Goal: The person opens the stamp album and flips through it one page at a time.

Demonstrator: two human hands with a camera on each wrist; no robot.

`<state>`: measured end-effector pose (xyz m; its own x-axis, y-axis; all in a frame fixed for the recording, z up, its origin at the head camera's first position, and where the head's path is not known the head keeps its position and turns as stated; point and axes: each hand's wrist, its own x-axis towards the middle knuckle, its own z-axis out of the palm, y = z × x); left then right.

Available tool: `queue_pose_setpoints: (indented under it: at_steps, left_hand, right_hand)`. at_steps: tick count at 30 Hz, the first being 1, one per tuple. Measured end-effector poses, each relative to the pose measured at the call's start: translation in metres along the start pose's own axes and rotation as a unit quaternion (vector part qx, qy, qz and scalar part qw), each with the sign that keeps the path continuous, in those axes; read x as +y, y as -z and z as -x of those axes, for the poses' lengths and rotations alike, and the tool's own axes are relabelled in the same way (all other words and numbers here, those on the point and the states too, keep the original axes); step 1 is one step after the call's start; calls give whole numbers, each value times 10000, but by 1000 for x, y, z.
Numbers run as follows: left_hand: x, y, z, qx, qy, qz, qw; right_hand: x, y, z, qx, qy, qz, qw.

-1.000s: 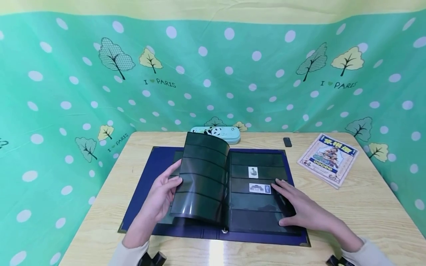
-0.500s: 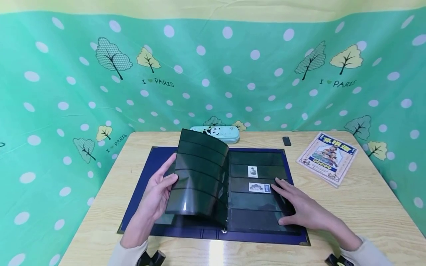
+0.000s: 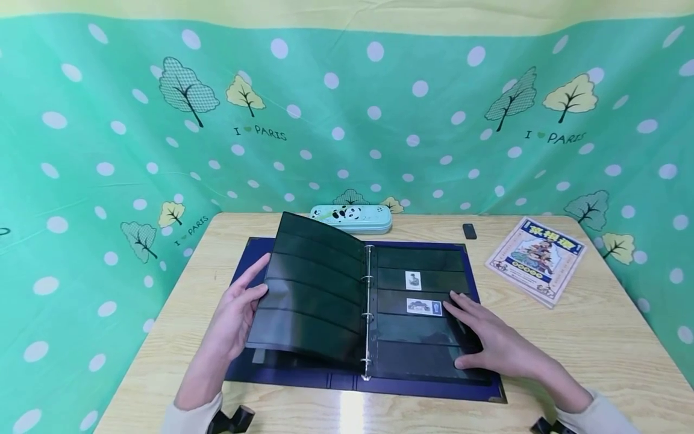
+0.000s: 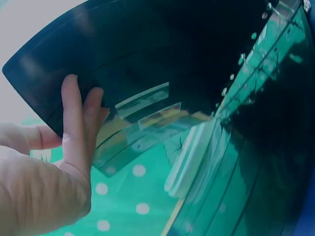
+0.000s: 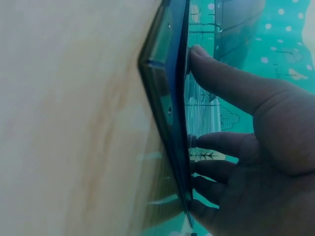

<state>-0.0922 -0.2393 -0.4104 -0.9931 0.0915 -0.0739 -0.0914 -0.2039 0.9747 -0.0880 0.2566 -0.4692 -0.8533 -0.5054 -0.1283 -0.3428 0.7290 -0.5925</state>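
A blue ring-bound stamp album (image 3: pixel 423 389) lies spread on the table. In the head view my left hand (image 3: pixel 228 328) pinches the outer edge of a raised black pocket page (image 3: pixel 311 295), thumb on one face and fingers on the other. The left wrist view shows these fingers (image 4: pixel 74 115) flat against the page. Two small stamps (image 3: pixel 413 281) sit in pockets of the right-hand page (image 3: pixel 412 361). My right hand (image 3: pixel 504 343) rests on that page's outer side with spread fingers, fingertips right at the lower stamp (image 3: pixel 424 307). Metal rings (image 3: pixel 368 316) show between the pages.
A light blue panda pencil case (image 3: pixel 352 220) stands behind the album. Farther right are a small black object (image 3: pixel 468 231) and a booklet with a colourful cover (image 3: pixel 537 259). A green dotted curtain (image 3: pixel 347 120) hangs behind and beside the wooden table (image 3: pixel 173 337).
My left hand has moved left with the page, which is now turned farther over and flatter, exposing the metal rings. The right hand keeps its place.
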Motion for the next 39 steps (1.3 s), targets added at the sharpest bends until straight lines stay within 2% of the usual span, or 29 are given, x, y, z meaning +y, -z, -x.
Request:
queue_pose_setpoints:
  at_steps: [3,6,8,12,15,17,21,24,27,29,31,33,36,38,39]
  left_hand:
    - [-1,6,0,279,237,-495,9981]
    - [-4,12,0,482,317,-1168,9915]
    - [-7,15,-1,532,349,-1429,9877]
    - [-14,20,-3,633,315,-1963,9780]
    - [-18,23,-3,712,298,-2452,9664]
    - [-21,24,-4,693,328,-2697,9599]
    - [-28,22,-3,637,474,-2915,9533]
    - [-34,20,-4,661,459,-3109,9470]
    - [-43,20,-6,780,231,-3494,9334]
    - [-50,21,-7,902,-4,-3807,9203]
    - [-64,28,-11,1049,-333,-4173,9021]
    - [-68,28,-11,1097,-410,-4383,8912]
    - [-69,28,-11,1066,-293,-4492,8866]
    - [-61,21,-8,942,24,-4409,8926]
    - [-61,20,-8,900,113,-4425,8922]
  right_hand:
    - [0,0,0,-9,-18,-17,10000]
    - [0,0,0,-21,-32,-37,10000]
    - [0,0,0,-30,-42,-57,10000]
    - [0,0,0,-26,-41,-62,10000]
    - [0,0,1,-7,-21,-59,10000]
    - [0,0,1,6,-10,-69,10000]
    - [-1,0,1,9,-4,-76,10000]
    - [-1,0,1,-3,-19,-63,10000]
    - [-1,-1,1,-16,-43,-57,10000]
    - [-1,-1,1,-14,-53,-52,10000]
    - [-1,-1,1,-2,-39,-44,10000]
    - [0,-1,1,8,-12,-47,10000]
    - [0,-1,2,9,19,-47,10000]
    - [0,0,1,2,25,-68,10000]
    - [0,0,1,1,29,-74,10000]
